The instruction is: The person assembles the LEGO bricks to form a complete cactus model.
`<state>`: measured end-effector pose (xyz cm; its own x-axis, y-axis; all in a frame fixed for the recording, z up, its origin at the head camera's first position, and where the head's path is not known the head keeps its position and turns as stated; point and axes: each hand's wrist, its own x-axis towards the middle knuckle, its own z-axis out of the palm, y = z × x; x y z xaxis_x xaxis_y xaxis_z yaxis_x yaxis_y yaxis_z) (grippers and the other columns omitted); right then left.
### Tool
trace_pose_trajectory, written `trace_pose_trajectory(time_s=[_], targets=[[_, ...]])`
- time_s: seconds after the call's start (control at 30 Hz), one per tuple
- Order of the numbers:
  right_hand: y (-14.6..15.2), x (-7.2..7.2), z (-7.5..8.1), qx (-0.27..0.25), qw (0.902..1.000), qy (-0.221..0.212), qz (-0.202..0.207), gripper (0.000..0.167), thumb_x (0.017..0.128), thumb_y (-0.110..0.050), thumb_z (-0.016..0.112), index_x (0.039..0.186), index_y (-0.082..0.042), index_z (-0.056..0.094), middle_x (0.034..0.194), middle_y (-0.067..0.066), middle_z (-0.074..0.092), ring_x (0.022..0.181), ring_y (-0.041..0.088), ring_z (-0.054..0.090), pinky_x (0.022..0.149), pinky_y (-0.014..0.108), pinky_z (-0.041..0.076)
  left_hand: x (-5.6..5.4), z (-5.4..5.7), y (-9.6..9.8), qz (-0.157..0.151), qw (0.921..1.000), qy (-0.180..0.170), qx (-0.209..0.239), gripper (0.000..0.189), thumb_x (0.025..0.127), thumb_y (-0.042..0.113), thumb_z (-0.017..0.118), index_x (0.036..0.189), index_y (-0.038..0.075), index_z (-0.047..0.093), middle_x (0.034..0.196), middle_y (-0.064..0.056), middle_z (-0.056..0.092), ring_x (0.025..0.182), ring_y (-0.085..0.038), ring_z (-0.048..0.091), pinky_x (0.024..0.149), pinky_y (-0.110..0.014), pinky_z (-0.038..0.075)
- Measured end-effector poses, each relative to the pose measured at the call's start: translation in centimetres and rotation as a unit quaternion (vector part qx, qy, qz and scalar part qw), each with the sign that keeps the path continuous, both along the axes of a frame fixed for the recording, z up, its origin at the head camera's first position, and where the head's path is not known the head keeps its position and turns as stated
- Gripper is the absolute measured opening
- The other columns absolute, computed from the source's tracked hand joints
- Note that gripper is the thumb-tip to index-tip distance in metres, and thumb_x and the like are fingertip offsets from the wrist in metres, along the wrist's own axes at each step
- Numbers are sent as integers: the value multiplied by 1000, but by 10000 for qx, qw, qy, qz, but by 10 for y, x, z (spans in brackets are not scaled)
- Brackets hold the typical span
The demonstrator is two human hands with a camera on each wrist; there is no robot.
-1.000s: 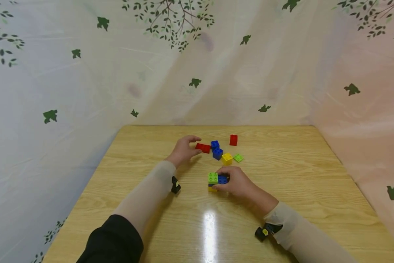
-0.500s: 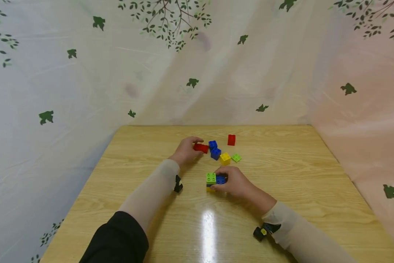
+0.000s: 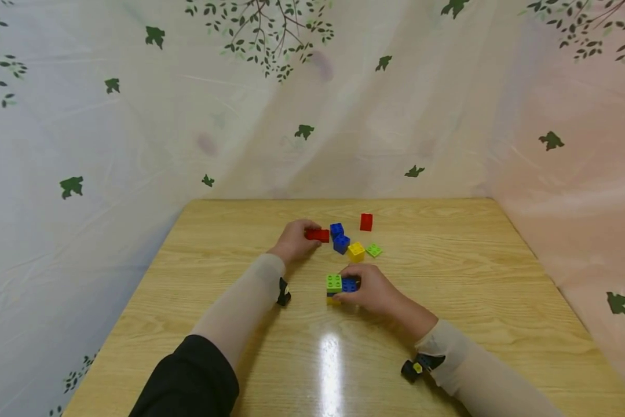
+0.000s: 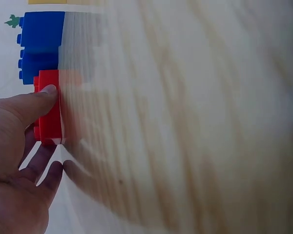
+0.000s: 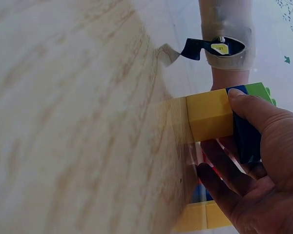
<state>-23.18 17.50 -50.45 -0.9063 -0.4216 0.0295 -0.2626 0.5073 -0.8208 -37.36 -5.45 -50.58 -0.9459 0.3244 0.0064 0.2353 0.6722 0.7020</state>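
In the head view my left hand (image 3: 294,240) pinches a long red toy brick (image 3: 320,236) on the table. The left wrist view shows the thumb on the side of that red brick (image 4: 51,112), studs toward the palm. My right hand (image 3: 377,289) grips a small stack of bricks: a green brick (image 3: 334,282) on top, a blue brick (image 3: 349,285) beneath that sticks out to the right, and a yellow brick (image 5: 210,114) at the bottom. The right thumb lies against the blue layer in the right wrist view, and the yellow brick stands on the table.
Two blue bricks (image 3: 341,244) lie just right of the held red one. Beside them are a yellow brick (image 3: 356,252) and a flat green piece (image 3: 374,250). Another red brick (image 3: 366,222) lies farther back. A patterned curtain (image 3: 270,145) surrounds the wooden table (image 3: 448,260).
My left hand has closed its spread fingers on the long red brick, which has turned slightly. The right hand keeps its grip on the stack in the same place.
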Motion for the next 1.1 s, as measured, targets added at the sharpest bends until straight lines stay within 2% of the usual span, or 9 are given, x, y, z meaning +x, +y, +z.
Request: trace_pose_trajectory(time_s=[0.27, 0.73, 1.1], targets=[[-1, 0, 0, 55, 10000, 15, -31, 36, 86, -27, 90, 117, -14, 77, 115, -2, 69, 103, 17, 64, 91, 36, 57, -1, -2, -2, 171, 9998, 69, 81, 38, 91, 20, 85, 126, 13, 74, 126, -5, 70, 116, -23, 64, 104, -40, 53], [-2, 3, 2, 33, 9999, -129, -59, 36, 86, -27, 90, 117, -15, 76, 116, -2, 68, 103, 17, 63, 91, 39, 57, 0, -3, -7, 259, 9996, 57, 23, 36, 91, 22, 85, 125, 13, 74, 123, -4, 72, 113, -22, 65, 101, -40, 55], [-1, 2, 2, 98, 9999, -81, -60, 36, 86, -27, 90, 117, -16, 76, 116, -3, 68, 105, 17, 63, 93, 40, 57, 3, 1, -11, 215, 9996, 67, 173, 40, 92, 21, 84, 130, 12, 72, 130, -5, 70, 121, -24, 63, 106, -41, 52]])
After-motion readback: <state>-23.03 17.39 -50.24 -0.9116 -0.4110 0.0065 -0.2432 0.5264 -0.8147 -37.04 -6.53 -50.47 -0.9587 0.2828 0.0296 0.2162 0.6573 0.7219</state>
